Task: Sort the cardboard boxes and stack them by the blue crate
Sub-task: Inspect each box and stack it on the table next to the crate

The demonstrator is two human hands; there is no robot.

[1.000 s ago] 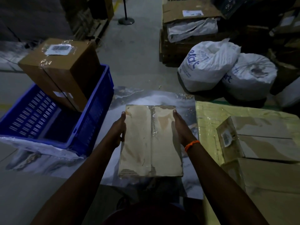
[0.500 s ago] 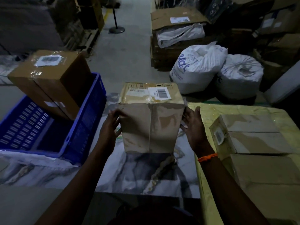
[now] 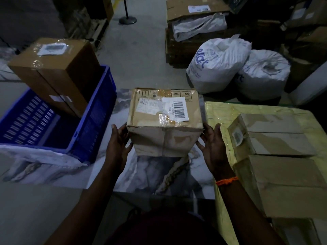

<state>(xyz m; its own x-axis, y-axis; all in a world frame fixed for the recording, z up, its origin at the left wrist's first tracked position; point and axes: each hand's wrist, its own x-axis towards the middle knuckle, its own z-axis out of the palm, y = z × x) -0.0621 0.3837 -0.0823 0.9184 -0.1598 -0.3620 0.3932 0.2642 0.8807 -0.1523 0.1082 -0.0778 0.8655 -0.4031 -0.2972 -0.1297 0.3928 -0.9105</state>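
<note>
Dim warehouse floor, head view looking down. Centre of frame: a worn cardboard box standing on a marbled grey-white sheet, top face up with a barcode label and handling symbols along its far edge; the near face is creased and scuffed. Left hand at the box's lower left corner, fingers spread and laid against the left side; right hand mirrors it at the lower right corner, fingers open along that side, an orange band on the wrist. Both hands flat against the box rather than curled round it (whether they press or merely touch, cannot tell). Left of frame: the blue crate, slotted walls, with a larger brown box propped tilted in it, one corner down inside, a taped label on its upper face. The worn box sits just right of the crate, apart from it. Right of frame: a yellow wrapped surface bearing two pale cardboard boxes, one farther, one nearer, touching each other. Upper right: two white sacks side by side on the concrete, blue lettering on the left one; behind them an open carton with crumpled white sheeting. Upper centre: a black stand base.
</note>
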